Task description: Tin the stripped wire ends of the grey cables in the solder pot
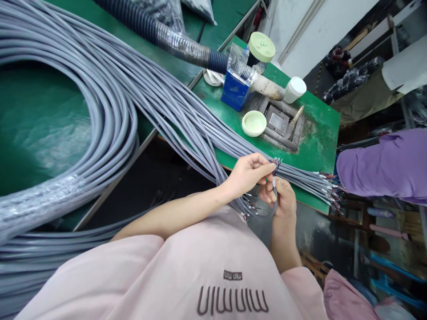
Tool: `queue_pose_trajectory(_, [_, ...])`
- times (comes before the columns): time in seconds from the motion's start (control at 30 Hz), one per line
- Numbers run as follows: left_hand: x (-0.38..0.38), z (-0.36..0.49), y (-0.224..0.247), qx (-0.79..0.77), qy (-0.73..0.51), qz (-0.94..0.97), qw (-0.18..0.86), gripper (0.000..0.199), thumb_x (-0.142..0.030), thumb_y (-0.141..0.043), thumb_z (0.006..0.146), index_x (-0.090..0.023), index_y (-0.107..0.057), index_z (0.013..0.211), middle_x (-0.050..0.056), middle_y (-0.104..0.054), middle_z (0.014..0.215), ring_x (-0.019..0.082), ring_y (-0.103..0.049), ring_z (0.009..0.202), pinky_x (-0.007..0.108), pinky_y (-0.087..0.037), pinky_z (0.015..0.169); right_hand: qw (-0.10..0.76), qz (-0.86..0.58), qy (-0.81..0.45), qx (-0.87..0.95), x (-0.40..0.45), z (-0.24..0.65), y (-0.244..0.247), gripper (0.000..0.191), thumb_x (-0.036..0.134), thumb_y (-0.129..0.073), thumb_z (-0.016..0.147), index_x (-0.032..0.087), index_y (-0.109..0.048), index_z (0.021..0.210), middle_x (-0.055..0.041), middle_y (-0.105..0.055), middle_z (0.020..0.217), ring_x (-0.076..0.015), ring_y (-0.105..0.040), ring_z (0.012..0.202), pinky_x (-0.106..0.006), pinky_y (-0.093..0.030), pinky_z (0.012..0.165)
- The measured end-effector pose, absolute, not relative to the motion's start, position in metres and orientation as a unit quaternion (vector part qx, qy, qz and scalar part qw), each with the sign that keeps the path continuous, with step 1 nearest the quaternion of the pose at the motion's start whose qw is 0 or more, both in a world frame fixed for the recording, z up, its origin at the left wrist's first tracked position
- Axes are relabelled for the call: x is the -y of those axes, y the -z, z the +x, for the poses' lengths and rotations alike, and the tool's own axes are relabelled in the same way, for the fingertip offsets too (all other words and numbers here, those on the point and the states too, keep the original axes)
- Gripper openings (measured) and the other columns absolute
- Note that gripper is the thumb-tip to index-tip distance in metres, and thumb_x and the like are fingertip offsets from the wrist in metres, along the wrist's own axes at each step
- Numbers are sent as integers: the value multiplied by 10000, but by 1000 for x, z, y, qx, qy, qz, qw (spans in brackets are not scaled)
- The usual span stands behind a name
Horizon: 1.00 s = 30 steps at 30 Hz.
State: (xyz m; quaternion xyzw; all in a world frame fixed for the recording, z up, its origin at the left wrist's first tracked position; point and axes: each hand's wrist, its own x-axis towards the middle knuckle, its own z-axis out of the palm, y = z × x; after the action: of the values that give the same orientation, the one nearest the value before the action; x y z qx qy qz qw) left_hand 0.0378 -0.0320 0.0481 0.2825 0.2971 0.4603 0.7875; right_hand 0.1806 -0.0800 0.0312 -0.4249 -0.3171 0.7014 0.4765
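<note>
Between my hands is the end of one grey cable (275,195), bent upward, with a white band and thin coloured wires (276,164) fanning out at its tip. My left hand (250,173) pinches these wires between thumb and fingers. Just below, my right hand (282,195) is closed around the grey sheath near the white band. Behind my hands a bundle of grey cables (187,106) runs across the green table, their stripped ends (333,191) lying at its right edge. More stripped cable ends (248,206) hang close to my shirt.
A sooty square pot (278,120) with a stick stands on the green table (316,129). Around it are a pale green dish (254,123), a white tub (295,90), a blue box (234,90) and a ribbed hose (187,46). A person's purple sleeve (383,166) is at right.
</note>
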Motion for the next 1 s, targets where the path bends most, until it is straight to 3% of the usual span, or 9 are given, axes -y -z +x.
queue_pose_trajectory(0.63, [36,40,-36,-312,-478,332,751,294,-398,-728,763,-146,-578,744,-14,-651,611,57,-562,488,167,-444,489,483,-415,-709,301,79,181,-30,293,457,-696,764,181,-668,669,65,-372,390,-87,-351,383,-223,-316,423])
queue_pose_trajectory(0.73, [40,40,-34,-339,-512,400,681,257,-395,-697,794,-157,-604,762,-17,-637,605,71,-560,497,184,-437,489,483,-414,-708,307,79,182,-27,293,461,-685,776,186,-667,677,64,-373,396,-94,-367,389,-229,-324,424])
queue_pose_trajectory(0.9, [42,37,-31,-279,-557,647,439,123,-316,-685,800,-194,-706,805,21,-683,672,125,-610,625,270,-480,645,487,-439,-692,301,80,184,-24,312,479,-711,745,194,-633,644,66,-407,398,-82,-318,357,-237,-305,393])
queue_pose_trajectory(1.0, [42,33,-30,-239,-516,668,481,143,-324,-676,802,-209,-732,867,43,-698,723,151,-631,695,298,-496,712,488,-452,-685,295,82,184,-25,316,472,-733,722,199,-617,616,64,-420,399,-82,-315,353,-235,-286,378])
